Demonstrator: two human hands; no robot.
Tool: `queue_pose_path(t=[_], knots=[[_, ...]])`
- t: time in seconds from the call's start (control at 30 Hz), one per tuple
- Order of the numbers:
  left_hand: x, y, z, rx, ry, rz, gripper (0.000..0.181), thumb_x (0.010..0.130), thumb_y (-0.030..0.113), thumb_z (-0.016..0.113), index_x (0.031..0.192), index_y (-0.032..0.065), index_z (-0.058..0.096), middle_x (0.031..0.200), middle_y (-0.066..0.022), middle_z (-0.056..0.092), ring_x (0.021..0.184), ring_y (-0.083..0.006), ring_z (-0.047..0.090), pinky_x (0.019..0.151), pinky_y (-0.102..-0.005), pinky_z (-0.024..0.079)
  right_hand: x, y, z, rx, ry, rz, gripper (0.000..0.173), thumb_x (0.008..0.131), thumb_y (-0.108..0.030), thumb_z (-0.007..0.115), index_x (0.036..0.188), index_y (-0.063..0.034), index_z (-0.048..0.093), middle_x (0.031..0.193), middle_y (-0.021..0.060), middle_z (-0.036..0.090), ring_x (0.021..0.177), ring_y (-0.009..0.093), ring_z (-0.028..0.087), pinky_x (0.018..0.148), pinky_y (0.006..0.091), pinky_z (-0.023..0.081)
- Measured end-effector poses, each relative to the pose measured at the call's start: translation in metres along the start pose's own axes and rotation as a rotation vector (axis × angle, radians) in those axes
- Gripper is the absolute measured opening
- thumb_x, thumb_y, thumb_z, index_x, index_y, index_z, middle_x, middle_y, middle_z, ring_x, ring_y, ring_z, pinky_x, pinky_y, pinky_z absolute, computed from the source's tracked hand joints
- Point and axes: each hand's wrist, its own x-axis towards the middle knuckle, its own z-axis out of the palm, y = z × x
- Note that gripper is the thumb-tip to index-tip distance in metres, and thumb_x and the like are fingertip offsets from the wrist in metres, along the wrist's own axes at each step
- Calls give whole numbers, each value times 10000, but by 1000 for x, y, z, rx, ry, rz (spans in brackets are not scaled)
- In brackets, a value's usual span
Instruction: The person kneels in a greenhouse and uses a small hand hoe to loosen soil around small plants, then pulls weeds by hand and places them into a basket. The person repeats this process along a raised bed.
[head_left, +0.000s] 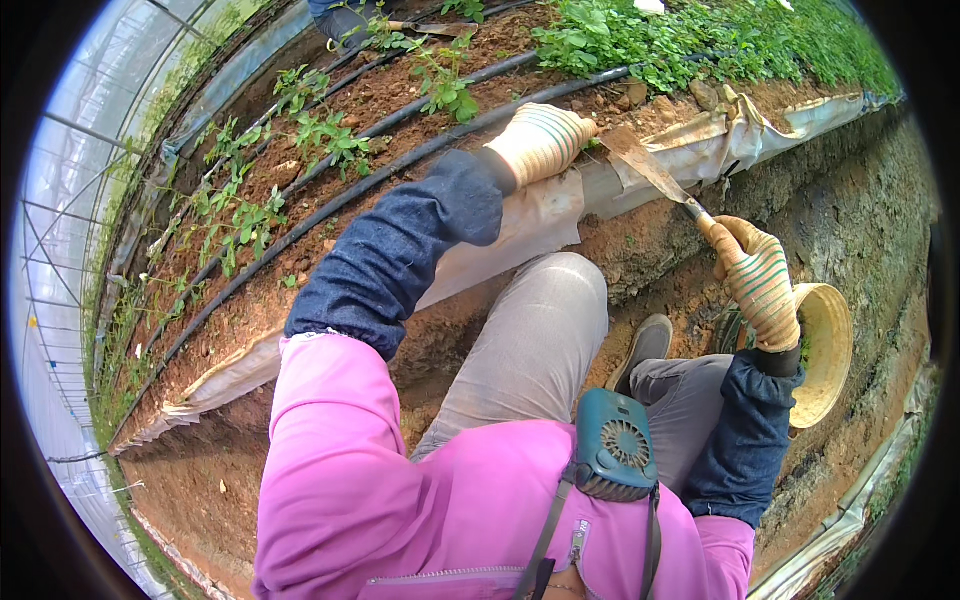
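My right hand (759, 281), in a striped knit glove, grips the handle of a hand trowel (651, 174). Its soil-covered, rusty blade points up and left over the edge of the raised bed. Just left of the blade tip is my left hand (541, 142), in a matching glove, low over the bed's edge with its fingers curled. A bit of green weed (592, 143) shows by those fingertips; whether they hold it is hidden. White plastic sheeting (517, 225) lines the side of the bed below this hand.
Black drip hoses (300, 229) run along the soil between young leafy plants (330, 142). Dense greenery (675, 45) grows at upper right. A pale bucket (825, 360) stands beside my right forearm. Another person's leg (345, 26) and a second trowel (439, 28) appear at the top.
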Motion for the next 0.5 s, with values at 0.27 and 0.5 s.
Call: queue_pose_path(t=[0.27, 0.5], knots=[[-74, -39, -50, -326, 58, -500, 307, 898, 273, 660, 1042, 5, 693, 957, -261, 696, 920, -426, 675, 808, -467, 531, -2, -2, 0, -5, -16, 70, 338, 1012, -316, 636, 1137, -17, 733, 628, -42, 542, 499, 25, 407, 458, 217, 295], [-125, -108, -71, 23, 46, -723, 411, 921, 324, 677, 1245, 72, 674, 1132, -180, 724, 1082, -351, 683, 932, -449, 542, 2, -5, 11, 33, -38, 59, 354, 1019, -330, 632, 1176, -27, 722, 619, -51, 546, 481, 14, 381, 446, 214, 274]])
